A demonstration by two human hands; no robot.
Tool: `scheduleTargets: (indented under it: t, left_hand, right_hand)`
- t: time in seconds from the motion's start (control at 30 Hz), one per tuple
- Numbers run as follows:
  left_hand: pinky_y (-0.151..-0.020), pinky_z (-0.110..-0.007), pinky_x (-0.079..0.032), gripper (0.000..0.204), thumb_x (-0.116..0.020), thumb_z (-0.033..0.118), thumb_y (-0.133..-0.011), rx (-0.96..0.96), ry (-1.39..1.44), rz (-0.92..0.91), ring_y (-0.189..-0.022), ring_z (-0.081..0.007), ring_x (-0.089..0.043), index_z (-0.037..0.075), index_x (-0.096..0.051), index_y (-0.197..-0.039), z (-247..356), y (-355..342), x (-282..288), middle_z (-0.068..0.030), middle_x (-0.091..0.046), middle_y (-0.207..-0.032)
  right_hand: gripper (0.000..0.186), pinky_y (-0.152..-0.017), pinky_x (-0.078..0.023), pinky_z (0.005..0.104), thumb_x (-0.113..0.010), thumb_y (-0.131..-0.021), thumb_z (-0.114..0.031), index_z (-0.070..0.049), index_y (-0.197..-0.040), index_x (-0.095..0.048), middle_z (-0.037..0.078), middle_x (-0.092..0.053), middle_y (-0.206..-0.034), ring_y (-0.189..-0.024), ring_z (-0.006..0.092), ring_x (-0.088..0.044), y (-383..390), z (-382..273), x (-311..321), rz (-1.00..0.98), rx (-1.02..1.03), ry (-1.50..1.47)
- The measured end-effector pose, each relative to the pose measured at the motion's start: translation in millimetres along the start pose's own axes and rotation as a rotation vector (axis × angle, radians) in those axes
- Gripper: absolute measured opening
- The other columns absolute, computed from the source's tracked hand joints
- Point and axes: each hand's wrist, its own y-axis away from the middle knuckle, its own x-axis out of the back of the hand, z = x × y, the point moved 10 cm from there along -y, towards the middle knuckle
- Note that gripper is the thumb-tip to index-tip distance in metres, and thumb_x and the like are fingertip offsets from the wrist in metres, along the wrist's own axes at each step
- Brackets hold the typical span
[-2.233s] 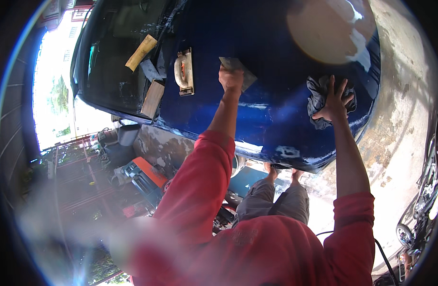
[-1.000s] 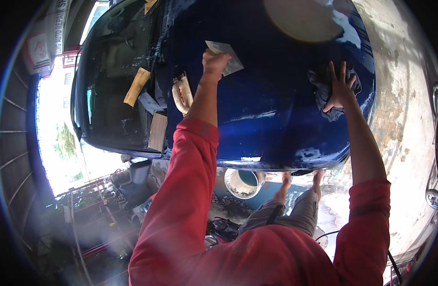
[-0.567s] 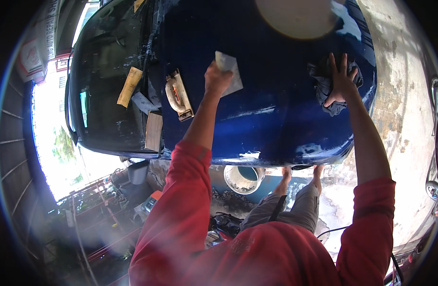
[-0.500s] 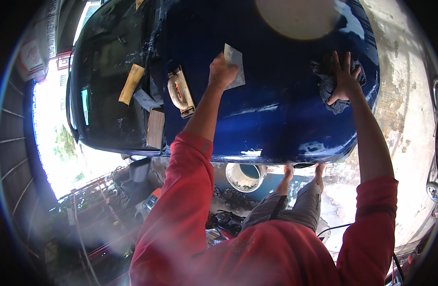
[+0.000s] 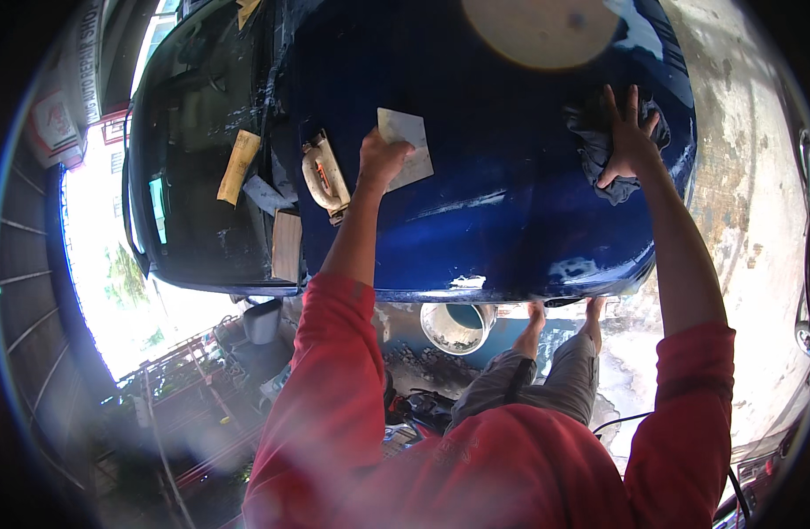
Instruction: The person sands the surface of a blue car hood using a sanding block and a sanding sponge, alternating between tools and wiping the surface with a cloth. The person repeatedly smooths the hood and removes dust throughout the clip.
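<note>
A blue car hood [image 5: 475, 247] with pale worn patches spreads out under both my hands. Pinched in my left hand [image 5: 384, 160] is a flat, grey, four-sided sheet [image 5: 410, 139], tilted over the middle of the hood; its material I cannot make out. Just left of that hand lies a cream hand sander [image 5: 324, 176] with a loop handle. Toward the hood's right end, my right hand [image 5: 632, 150] rests with fingers spread on a crumpled dark cloth [image 5: 596, 141].
On the windshield side lie a yellowish block [image 5: 239, 167], a grey piece [image 5: 268, 196] and a wooden block [image 5: 287, 245]. A white bucket [image 5: 459, 326] stands below the hood's near edge. Concrete floor [image 5: 731, 203] runs along the right, and a grey container [image 5: 262, 322] sits lower left.
My left hand has moved left and nearer with the grey sheet, toward the hand sander, and the sheet has turned. My right hand stays on the cloth. The whole view has shifted slightly.
</note>
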Motion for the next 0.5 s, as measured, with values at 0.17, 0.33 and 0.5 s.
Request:
scheduleTargets:
  t: [0.17, 0.33, 0.5]
  left_hand:
    - [-0.101, -0.049, -0.06, 0.045, -0.077, 0.018, -0.079, -0.143, -0.316, -0.017, -0.112, -0.0465, -0.076, 0.0, -0.074, -0.119, 9.0, -1.0, -3.8, -0.0268, -0.078, -0.116]
    - [-0.097, -0.045, -0.062, 0.046, -0.076, 0.009, -0.08, 0.094, -0.105, -0.003, -0.106, -0.0344, -0.08, 0.0, -0.073, -0.125, -15.2, 36.5, 17.4, -0.0209, -0.08, -0.114]
    - [-0.091, -0.048, -0.063, 0.038, -0.071, 0.011, -0.083, 0.054, -0.122, -0.023, -0.1, -0.0367, -0.08, -0.005, -0.073, -0.118, -11.6, 59.4, -45.3, -0.0255, -0.079, -0.105]
  right_hand:
    - [0.189, -0.13, -0.011, 0.0759, -0.111, -0.038, -0.036, -0.018, -0.174, 0.02, 0.039, 0.02, -0.175, -0.166, 0.0526, -0.003, 13.3, -15.1, 9.5, -0.079, 0.037, 0.057]
    - [0.187, -0.118, -0.038, 0.0797, -0.112, -0.041, -0.031, -0.036, -0.173, 0.02, 0.022, 0.024, -0.18, -0.16, 0.0654, 0.003, 19.8, -13.2, 17.7, -0.12, -0.063, 0.016]
    - [0.186, -0.118, -0.04, 0.0784, -0.112, -0.042, -0.033, -0.037, -0.172, 0.021, 0.02, 0.028, -0.179, -0.158, 0.0688, 0.001, 16.5, -9.5, 10.8, -0.132, -0.059, 0.017]
